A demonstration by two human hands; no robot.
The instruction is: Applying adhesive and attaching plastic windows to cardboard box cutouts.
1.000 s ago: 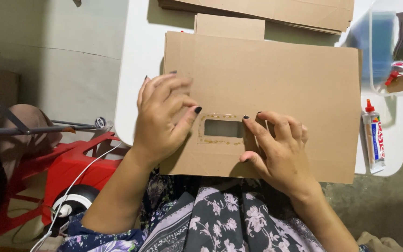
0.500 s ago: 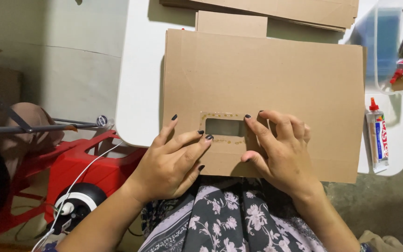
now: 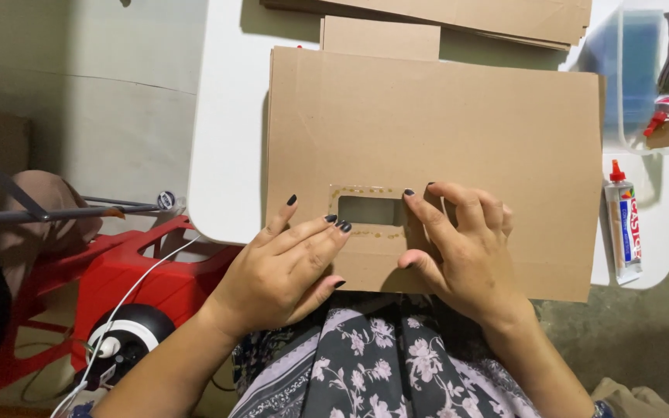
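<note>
A large brown cardboard sheet (image 3: 443, 131) lies flat on a white table (image 3: 230, 139), its near edge overhanging my lap. It has a small rectangular window cut-out (image 3: 369, 210) ringed with beads of glue. My left hand (image 3: 288, 267) rests flat at the cut-out's lower left, fingertips pressing the glued edge. My right hand (image 3: 462, 251) presses down just right of the cut-out, fingers spread on the board. Neither hand grips anything.
A glue tube with a red nozzle (image 3: 623, 224) lies at the table's right edge. More cardboard sheets (image 3: 458, 15) are stacked at the back. A clear plastic container (image 3: 644, 70) stands back right. A red plastic stool (image 3: 129, 271) and a white cable are on the left.
My left hand slid down from the sheet's left side toward the near edge, and its fingertips now press the cut-out's lower left. My right hand stayed in place.
</note>
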